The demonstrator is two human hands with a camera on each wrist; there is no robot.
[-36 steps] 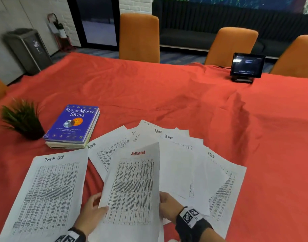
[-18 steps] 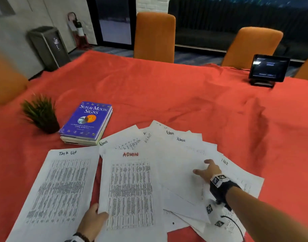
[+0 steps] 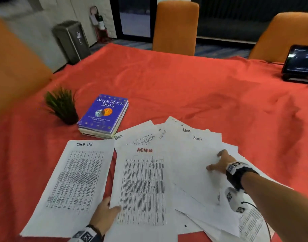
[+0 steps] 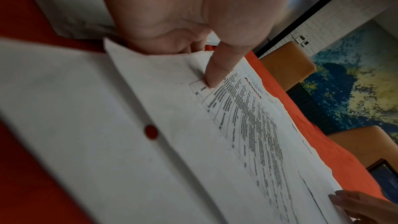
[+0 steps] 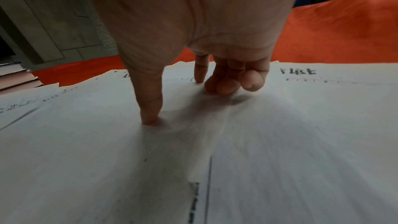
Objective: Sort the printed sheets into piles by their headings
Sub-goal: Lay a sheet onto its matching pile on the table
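Currently my left hand (image 3: pixel 104 213) is pinching the red ADMIN sheet (image 3: pixel 143 186) beside the Task List sheet (image 3: pixel 74 180); my right hand (image 3: pixel 219 164), fingers spread, is pressing the unsorted fan (image 3: pixel 193 151). Next probably needs one sheet slid free.

Matt white paper throughout the printed sheets (image 3: pixel 142 186), thin and lightly creased, black toner tables, headings in ink. Beneath them, a matt orange-red cloth (image 3: pixel 184 88) over the surface, soft weave, rumpled into folds. Glossy laminated cover on the blue book (image 3: pixel 104 114), rough paper page edges below. Shiny glass-like face on the dark screen (image 3: pixel 301 60). Brushed grey metal on the bin (image 3: pixel 71 41). Smooth matt orange upholstery on the chair (image 3: pixel 175 27).
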